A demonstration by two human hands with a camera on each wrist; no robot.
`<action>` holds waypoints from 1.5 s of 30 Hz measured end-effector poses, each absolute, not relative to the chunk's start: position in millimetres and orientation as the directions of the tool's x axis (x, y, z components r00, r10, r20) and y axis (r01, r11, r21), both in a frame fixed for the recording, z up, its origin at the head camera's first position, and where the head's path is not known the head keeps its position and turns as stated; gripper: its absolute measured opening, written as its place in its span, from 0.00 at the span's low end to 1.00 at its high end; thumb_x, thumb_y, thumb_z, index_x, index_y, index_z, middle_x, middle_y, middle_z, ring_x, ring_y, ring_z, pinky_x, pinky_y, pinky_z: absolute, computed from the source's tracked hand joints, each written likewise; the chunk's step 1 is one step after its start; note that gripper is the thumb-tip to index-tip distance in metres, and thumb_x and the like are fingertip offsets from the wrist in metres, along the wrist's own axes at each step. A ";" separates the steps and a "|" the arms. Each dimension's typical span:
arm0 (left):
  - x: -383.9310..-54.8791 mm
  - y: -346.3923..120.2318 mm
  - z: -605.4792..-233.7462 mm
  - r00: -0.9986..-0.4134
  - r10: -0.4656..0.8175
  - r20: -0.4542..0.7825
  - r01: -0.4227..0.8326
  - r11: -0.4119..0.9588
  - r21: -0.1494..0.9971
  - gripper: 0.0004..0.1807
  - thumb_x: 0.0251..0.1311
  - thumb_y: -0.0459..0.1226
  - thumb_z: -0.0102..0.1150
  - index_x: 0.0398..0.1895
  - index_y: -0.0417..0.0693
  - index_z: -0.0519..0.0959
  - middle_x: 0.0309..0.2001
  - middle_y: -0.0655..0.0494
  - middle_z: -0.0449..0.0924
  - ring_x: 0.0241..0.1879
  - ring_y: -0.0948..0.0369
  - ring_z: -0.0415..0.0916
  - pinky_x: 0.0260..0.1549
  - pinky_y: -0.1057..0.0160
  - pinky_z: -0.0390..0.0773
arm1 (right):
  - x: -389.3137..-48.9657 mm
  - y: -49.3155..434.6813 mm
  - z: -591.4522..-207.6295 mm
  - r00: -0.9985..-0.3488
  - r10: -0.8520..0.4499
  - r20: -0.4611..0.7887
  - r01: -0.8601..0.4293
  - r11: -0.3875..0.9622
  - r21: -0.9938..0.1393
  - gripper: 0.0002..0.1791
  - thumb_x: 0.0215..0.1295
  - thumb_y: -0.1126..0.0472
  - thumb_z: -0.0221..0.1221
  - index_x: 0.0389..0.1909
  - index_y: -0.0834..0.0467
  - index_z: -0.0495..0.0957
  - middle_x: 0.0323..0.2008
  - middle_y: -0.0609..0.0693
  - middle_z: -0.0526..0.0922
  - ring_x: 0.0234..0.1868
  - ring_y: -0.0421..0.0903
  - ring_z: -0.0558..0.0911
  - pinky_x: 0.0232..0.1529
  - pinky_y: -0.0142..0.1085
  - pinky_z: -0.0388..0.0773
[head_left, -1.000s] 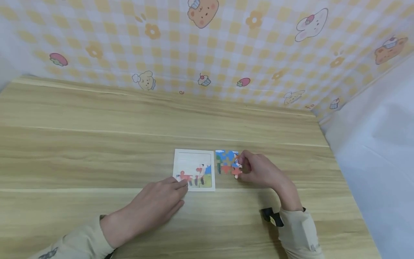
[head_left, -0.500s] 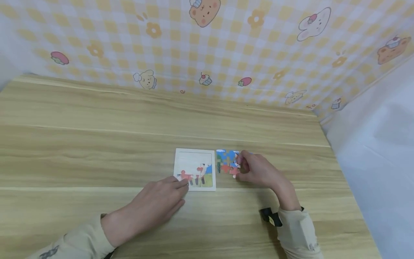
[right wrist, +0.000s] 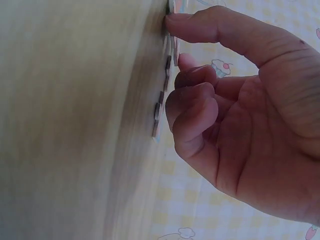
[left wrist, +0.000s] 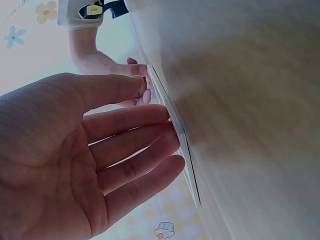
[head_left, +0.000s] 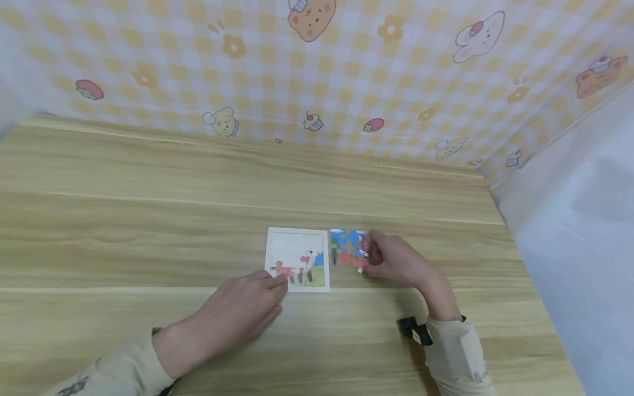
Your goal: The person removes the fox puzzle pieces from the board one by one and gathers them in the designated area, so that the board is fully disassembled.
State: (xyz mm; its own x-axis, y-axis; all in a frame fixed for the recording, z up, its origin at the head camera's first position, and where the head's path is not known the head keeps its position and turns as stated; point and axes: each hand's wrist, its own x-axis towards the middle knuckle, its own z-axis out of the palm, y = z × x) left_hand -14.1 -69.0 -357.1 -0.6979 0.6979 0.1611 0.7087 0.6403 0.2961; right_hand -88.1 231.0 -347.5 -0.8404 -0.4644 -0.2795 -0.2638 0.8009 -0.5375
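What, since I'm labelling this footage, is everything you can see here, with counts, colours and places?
Table: one, light wood-grain, across the lower view
Puzzle tray: one, off-white, on the table
Fitted pieces: partly covered, count unclear; red, white, blue, green; tray's bottom and partway up its right side
Loose pieces: several, exact count unclear; blue, red, green; right of the tray
Patterned cloth: one, yellow-and-white check with cartoon prints, behind the table
White surface: one, white, right of the table
Wrist device: one plainly seen, black with yellow label, right cuff
Sleeves: two, beige, both forearms
Left hand: one, bare, fingers at the tray's lower-left corner
Right hand: one, bare, pinching at the loose pieces' right side
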 end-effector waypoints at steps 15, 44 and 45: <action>-13.6 -70.3 -358.4 -0.686 0.699 0.202 0.724 0.628 0.286 0.04 0.52 0.34 0.61 0.29 0.43 0.78 0.40 0.54 0.81 0.31 0.60 0.73 0.15 0.68 0.68 | -88.3 228.8 -347.6 -0.843 -0.451 -0.295 -0.245 0.808 -0.536 0.16 0.50 0.66 0.65 0.37 0.58 0.70 0.20 0.45 0.67 0.22 0.41 0.66 0.27 0.34 0.65; -14.2 -69.8 -357.4 -0.687 0.704 0.180 0.722 0.631 0.285 0.04 0.52 0.35 0.62 0.29 0.43 0.80 0.45 0.50 0.81 0.34 0.59 0.76 0.16 0.67 0.71 | -79.3 151.7 -346.4 -0.840 -0.503 -0.202 -0.405 0.830 -0.384 0.16 0.51 0.60 0.68 0.42 0.57 0.78 0.33 0.43 0.73 0.31 0.40 0.70 0.31 0.31 0.71; -13.9 -69.9 -357.2 -0.687 0.704 0.179 0.722 0.632 0.284 0.05 0.52 0.35 0.62 0.29 0.43 0.80 0.45 0.50 0.81 0.34 0.59 0.76 0.16 0.66 0.72 | -79.5 151.4 -346.6 -0.840 -0.500 -0.210 -0.396 0.830 -0.391 0.16 0.51 0.60 0.68 0.42 0.57 0.77 0.33 0.43 0.73 0.31 0.40 0.70 0.32 0.32 0.71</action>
State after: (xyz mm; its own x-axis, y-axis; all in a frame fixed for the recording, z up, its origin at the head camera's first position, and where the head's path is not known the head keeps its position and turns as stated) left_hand -13.9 -69.9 -357.2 -0.6869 0.7044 0.1787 0.7215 0.6316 0.2837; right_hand -79.5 151.4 -346.6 -0.8402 -0.5000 -0.2097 -0.3965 0.8304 -0.3914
